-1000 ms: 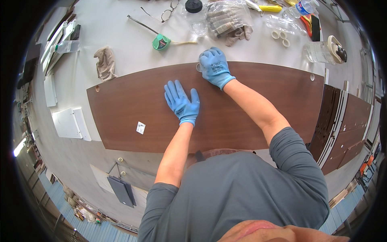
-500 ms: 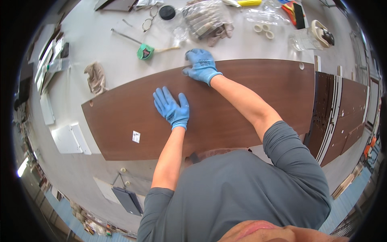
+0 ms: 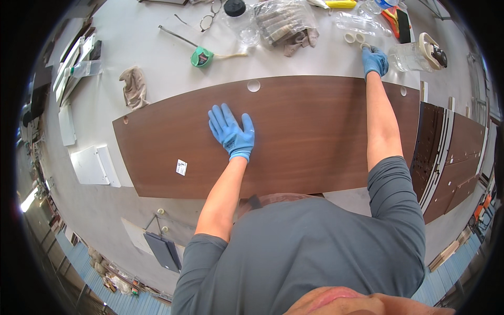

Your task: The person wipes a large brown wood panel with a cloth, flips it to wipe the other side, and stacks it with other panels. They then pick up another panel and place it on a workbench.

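A long dark-brown panel [image 3: 310,136] lies across the table in front of me, with a white label [image 3: 181,167] near its left end. My left hand [image 3: 232,134], in a blue glove, rests flat on the panel with fingers stretched out. My right hand [image 3: 375,62], gloved the same, reaches past the panel's far edge. Its fingertips are closed at a small white ring [image 3: 365,46], which they partly hide. Two more white rings [image 3: 349,38] lie beside it. Along the panel's far edge is a round pale opening [image 3: 254,85], with smaller round ones near both ends.
Beyond the panel lie a green tape measure [image 3: 201,56], a clear bottle [image 3: 244,29], a bag of gloves [image 3: 283,21] and a clear jug [image 3: 415,56]. A grey cloth glove [image 3: 134,88] is at left. More brown panels [image 3: 457,152] stand at right.
My right hand has moved right from the panel's far edge to the white rings, uncovering the round opening. My left hand stays flat on the panel. The whole view has shifted slightly.
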### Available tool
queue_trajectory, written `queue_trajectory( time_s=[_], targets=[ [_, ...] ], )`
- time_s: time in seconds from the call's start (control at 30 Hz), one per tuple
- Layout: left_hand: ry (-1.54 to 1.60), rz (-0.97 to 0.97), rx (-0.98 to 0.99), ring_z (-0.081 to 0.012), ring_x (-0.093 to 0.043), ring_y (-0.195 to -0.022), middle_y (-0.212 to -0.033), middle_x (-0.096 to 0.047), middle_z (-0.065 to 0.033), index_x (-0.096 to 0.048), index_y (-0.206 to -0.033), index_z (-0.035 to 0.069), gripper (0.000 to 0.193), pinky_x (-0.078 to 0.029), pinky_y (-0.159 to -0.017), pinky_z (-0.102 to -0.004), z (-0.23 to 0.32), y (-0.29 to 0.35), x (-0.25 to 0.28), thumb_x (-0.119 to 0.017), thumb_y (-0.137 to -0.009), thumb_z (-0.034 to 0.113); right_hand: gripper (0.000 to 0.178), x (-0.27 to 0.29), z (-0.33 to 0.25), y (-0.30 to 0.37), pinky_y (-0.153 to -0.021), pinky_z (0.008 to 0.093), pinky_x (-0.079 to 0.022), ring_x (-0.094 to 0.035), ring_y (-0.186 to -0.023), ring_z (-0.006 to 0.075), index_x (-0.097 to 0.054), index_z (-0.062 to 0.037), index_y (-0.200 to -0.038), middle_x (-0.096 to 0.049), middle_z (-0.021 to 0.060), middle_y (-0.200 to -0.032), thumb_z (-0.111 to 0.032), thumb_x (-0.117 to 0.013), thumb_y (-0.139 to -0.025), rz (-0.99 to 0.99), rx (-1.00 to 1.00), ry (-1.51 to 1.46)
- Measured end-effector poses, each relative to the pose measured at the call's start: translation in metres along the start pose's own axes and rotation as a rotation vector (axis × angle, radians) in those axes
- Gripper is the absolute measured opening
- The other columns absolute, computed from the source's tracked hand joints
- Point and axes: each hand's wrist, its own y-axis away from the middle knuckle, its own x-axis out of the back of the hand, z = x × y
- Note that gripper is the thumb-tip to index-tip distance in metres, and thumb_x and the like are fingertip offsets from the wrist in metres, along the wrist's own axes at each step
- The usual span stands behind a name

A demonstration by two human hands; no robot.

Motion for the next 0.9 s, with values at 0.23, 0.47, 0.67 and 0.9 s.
queue_trajectory(
  time_s=[0.23, 0.47, 0.67, 0.9],
  targets=[
    [0.026, 0.005, 0.004, -0.0471, -0.031, -0.157, -0.166, -0.04, -0.0293, -0.049, -0.156, -0.003, 0.076, -0.022, -0.128, -0.0586, -0.003, 0.001, 0.001, -0.065, -0.097, 0.042, 0.035, 0.004, -0.018, 0.053, -0.081, 0.0448, -0.057, -0.075, -0.086, 0.0328, -0.084, -0.0097, -0.092, -0.08, 0.0139, -0.097, -0.044, -0.078, -0.086, 0.167, 0.262, -0.172],
    [0.141, -0.019, 0.011, -0.0516, -0.025, -0.158, -0.167, -0.033, -0.0329, -0.043, -0.158, -0.005, 0.08, -0.019, -0.129, -0.0608, -0.01, 0.0, 0.007, -0.063, -0.097, 0.043, 0.016, -0.023, -0.163, 0.303, -0.087, 0.0419, -0.058, -0.075, -0.09, 0.0313, -0.081, -0.0069, -0.096, -0.079, 0.0127, -0.097, -0.02, -0.08, -0.087, -0.239, 0.831, -0.731],
    [0.883, -0.14, 0.039, -0.0477, -0.045, -0.141, -0.149, -0.051, -0.0223, -0.044, -0.152, 0.005, 0.073, -0.035, -0.118, -0.054, -0.092, -0.009, 0.047, -0.069, -0.087, 0.027, 0.015, -0.028, -0.331, 0.478, -0.091, 0.0455, -0.055, -0.072, -0.095, 0.0333, -0.081, -0.0113, -0.091, -0.078, 0.0097, -0.098, -0.024, -0.076, -0.085, -0.482, 1.026, -0.701],
    [-0.01, 0.209, 0.275, -0.0544, -0.039, -0.147, -0.157, -0.047, -0.0331, -0.061, -0.142, 0.0, 0.066, -0.03, -0.122, -0.0629, -0.369, -0.014, 0.113, -0.075, -0.09, 0.038, 0.022, -0.074, -0.512, 0.614, -0.094, 0.0441, -0.051, -0.069, -0.104, 0.0293, -0.081, -0.0126, -0.084, -0.077, 0.0066, -0.098, -0.034, -0.078, -0.083, -0.426, 1.257, -0.477]
  ],
)
